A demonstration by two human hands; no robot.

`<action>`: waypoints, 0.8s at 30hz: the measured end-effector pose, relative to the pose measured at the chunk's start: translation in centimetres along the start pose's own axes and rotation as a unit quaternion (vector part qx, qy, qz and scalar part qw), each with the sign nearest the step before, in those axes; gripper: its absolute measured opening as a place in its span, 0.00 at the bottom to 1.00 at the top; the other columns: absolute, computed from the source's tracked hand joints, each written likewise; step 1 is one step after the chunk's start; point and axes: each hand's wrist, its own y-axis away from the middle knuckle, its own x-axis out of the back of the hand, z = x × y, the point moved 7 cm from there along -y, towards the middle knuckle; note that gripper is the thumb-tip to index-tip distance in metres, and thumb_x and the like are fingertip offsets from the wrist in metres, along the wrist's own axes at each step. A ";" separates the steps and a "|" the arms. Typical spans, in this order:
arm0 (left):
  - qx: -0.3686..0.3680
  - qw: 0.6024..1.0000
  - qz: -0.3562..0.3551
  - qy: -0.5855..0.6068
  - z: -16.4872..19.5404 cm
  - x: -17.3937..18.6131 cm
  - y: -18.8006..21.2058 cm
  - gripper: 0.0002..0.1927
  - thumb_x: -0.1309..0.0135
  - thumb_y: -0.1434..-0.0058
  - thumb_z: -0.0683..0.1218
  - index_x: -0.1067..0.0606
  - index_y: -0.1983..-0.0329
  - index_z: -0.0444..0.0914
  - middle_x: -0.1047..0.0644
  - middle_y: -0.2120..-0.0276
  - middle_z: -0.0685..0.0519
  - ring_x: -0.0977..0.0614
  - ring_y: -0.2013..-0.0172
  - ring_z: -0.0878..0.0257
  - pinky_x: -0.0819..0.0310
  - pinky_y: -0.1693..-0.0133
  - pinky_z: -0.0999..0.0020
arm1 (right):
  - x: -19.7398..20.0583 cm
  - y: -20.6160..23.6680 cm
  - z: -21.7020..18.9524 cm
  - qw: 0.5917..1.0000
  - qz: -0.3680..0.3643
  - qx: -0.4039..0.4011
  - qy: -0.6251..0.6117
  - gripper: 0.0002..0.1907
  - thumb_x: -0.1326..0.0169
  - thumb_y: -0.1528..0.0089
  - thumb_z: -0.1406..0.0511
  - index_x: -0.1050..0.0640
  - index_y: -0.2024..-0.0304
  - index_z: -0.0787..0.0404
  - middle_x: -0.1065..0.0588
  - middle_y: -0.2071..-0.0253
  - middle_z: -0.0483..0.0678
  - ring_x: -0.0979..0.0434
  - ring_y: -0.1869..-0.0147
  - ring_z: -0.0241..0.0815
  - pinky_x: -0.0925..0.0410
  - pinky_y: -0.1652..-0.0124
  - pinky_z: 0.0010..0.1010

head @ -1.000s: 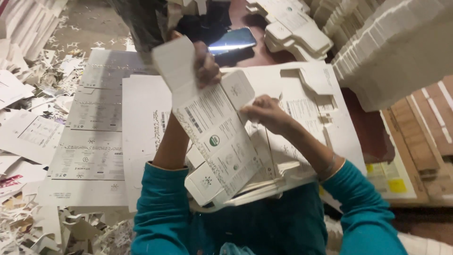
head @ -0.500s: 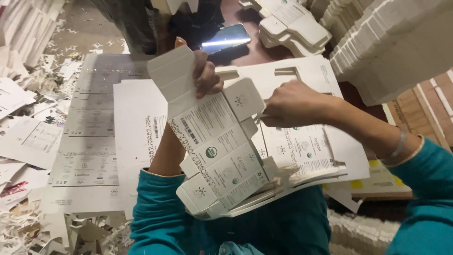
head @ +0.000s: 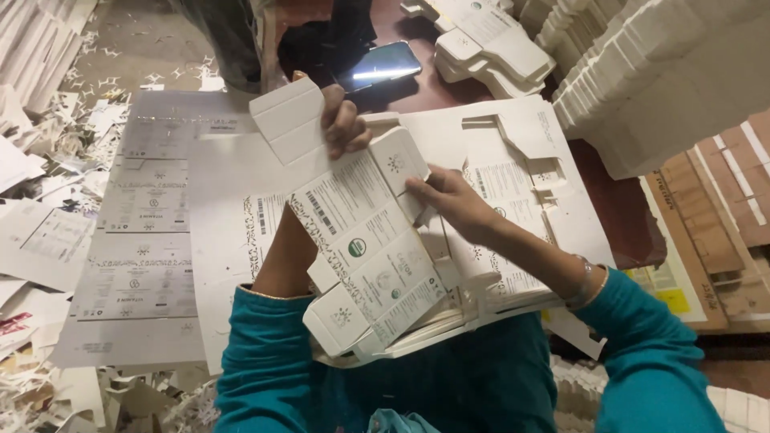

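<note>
— Since half a second earlier, what had moved?

— Her right hand (head: 449, 204) had drawn back from the far side of the sheet toward the body; its fingertips now pressed the edge of the flat carton blank (head: 361, 240), just under the small upper flap. The left hand (head: 343, 120) had stayed clamped on the blank's top, fingers curled over the edge beside the plain white flap.

— Was the right hand gripping?

— I could not tell; the fingers lay against the card, but whether they pinched it was hidden.

— Where was the blank?

— Lifted and tilted off the die-cut sheet stack (head: 513, 176) on the lap, printed face up.

— What lay around?

— One phone (head: 385, 62) with a lit screen, on the dark red table (head: 618, 216) beyond the stack. One pile of punched blanks (head: 489, 40) further off, and tall stacks of white card (head: 666, 88) at right, crowding the table edge. Printed sheets (head: 144, 240) were spread at left, several overlapping, too many to count surely.

— And the floor?

— Grey concrete (head: 152, 40), strewn with paper trimmings (head: 48, 136). A second person's dark clothing (head: 241, 40) showed at the top.
</note>
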 end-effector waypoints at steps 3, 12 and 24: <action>0.007 1.000 -0.018 -0.023 -0.3 0.7 0.1 0.23 0.61 0.24 0.63 0.34 0.68 0.43 0.31 0.76 0.56 0.27 0.78 0.66 0.30 0.62 0.68 | 0.6 -0.4 -1.7 0.948 -0.023 0.139 0.284 0.15 0.49 0.32 0.61 0.26 0.50 0.66 0.23 0.71 0.44 0.23 0.73 0.32 0.26 0.72 0.25; -0.048 0.984 -0.087 -0.145 7.6 2.3 1.6 0.14 0.56 0.27 0.56 0.36 0.66 0.45 0.28 0.77 0.58 0.25 0.77 0.69 0.25 0.61 0.66 | 8.4 4.5 -4.5 0.499 -0.127 -0.059 0.855 0.07 0.50 0.32 0.64 0.22 0.61 0.57 0.21 0.74 0.43 0.22 0.72 0.35 0.31 0.70 0.32; -0.214 0.949 -0.049 -0.227 11.4 0.6 3.5 0.14 0.57 0.25 0.55 0.36 0.64 0.44 0.32 0.78 0.58 0.20 0.74 0.71 0.18 0.66 0.72 | -11.2 11.0 -3.3 0.746 -0.008 0.107 0.658 0.39 0.47 0.45 0.35 0.21 0.60 0.65 0.22 0.60 0.58 0.23 0.51 0.56 0.31 0.47 0.48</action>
